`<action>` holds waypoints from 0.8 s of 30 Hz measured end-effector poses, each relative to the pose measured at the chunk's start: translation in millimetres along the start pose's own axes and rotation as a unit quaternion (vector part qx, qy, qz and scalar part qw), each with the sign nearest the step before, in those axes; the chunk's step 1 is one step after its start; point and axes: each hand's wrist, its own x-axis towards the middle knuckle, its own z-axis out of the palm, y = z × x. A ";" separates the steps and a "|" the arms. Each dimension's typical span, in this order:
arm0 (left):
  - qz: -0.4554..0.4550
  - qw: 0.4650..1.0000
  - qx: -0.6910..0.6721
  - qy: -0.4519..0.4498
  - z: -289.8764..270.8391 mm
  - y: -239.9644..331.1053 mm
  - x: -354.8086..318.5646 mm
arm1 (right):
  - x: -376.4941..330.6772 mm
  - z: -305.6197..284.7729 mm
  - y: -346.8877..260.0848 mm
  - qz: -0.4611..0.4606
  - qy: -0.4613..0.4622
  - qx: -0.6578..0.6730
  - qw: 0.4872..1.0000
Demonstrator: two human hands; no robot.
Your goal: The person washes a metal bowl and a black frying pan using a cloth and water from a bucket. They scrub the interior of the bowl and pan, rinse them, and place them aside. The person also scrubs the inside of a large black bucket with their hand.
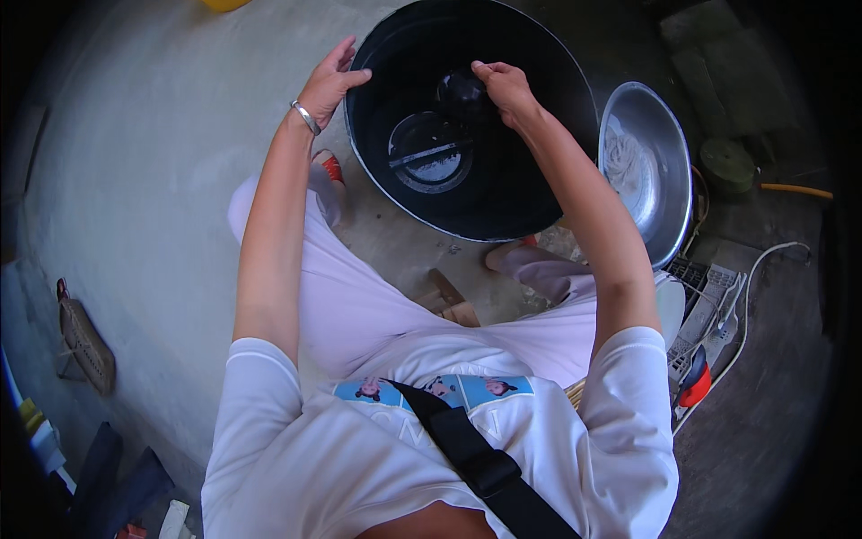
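A large, deep black tub (391, 211) stands in front of me between my feet. My left hand (332, 85) is at its left rim, fingers and thumb apart, the thumb reaching over the edge; it holds nothing. Over the tub's inside, my right hand (505, 90) is closed on the edge of a dark, shiny, rounded thing (460, 93), whose kind I cannot make out in the shade. Deeper in the tub shows a dark round shape (429, 153) with a pale bar across it and a bright reflection. The tub's inner right side is too dark to read.
Right of the tub leans a wide metal basin (666, 162) with a greyish cloth-like bundle (622, 162) in it. Beyond lie a crate (709, 301), a pale cord (747, 314) and a red-and-black item (695, 384). A woven brown object (87, 346) lies on the floor at left.
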 end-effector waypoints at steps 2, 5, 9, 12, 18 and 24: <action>-0.026 0.997 0.067 -0.021 3.3 5.9 -5.9 | 30.2 10.4 22.4 -0.012 0.006 -0.078 0.997; -0.088 0.985 0.138 -0.047 2.8 26.7 -39.3 | 52.9 26.1 44.5 -0.014 -0.010 -0.192 0.981; -0.220 0.967 0.129 -0.031 -9.4 61.3 -51.4 | 75.5 42.5 76.6 0.017 -0.083 -0.287 0.954; -0.091 0.963 0.252 0.032 -8.9 44.7 -30.5 | 111.7 42.1 127.4 0.015 -0.188 -0.487 0.853; -0.024 0.996 0.085 -0.006 18.1 49.2 23.9 | 119.3 63.0 179.9 -0.047 -0.229 -0.631 0.740; 0.014 0.990 -0.020 -0.141 37.7 39.6 60.6 | 137.7 77.8 240.5 -0.061 -0.231 -0.602 0.762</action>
